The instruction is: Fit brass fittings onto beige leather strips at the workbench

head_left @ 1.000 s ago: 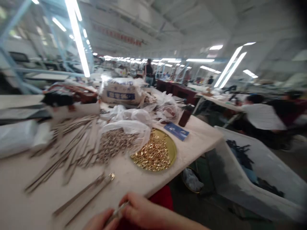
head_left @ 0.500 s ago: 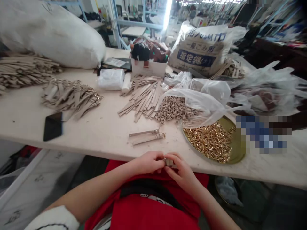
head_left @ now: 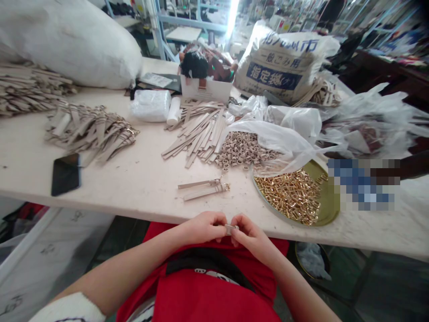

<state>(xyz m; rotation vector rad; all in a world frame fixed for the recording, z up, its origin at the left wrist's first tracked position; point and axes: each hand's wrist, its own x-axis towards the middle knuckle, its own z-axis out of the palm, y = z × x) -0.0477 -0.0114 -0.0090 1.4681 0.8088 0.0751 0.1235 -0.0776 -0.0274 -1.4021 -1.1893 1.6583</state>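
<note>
Between my fingertips, at the table's front edge, is a short beige strap (head_left: 230,229). My left hand (head_left: 212,227) pinches its left end, and my right hand (head_left: 248,231) grips the right end. Most of the strap is hidden by the fingers. Just beyond my hands, two beige straps with small metal fittings (head_left: 205,192) lie side by side. To the right, a round dish (head_left: 330,210) holds many gold metal buckle pieces (head_left: 291,194). Behind the straps is a heap of small beige loops (head_left: 241,150), partly under a clear plastic bag (head_left: 284,138).
Loose flat strips (head_left: 201,134) fan out behind the loops. A pile of straps (head_left: 94,132) and a dark phone (head_left: 66,174) lie left. Farther back are a white box (head_left: 204,89), a printed sack (head_left: 281,67) and a big white bag (head_left: 83,49). The table's front edge runs before me.
My hands have turned the strap slightly, and my right fingers have closed in and curled around its end. The view has shifted a little.
</note>
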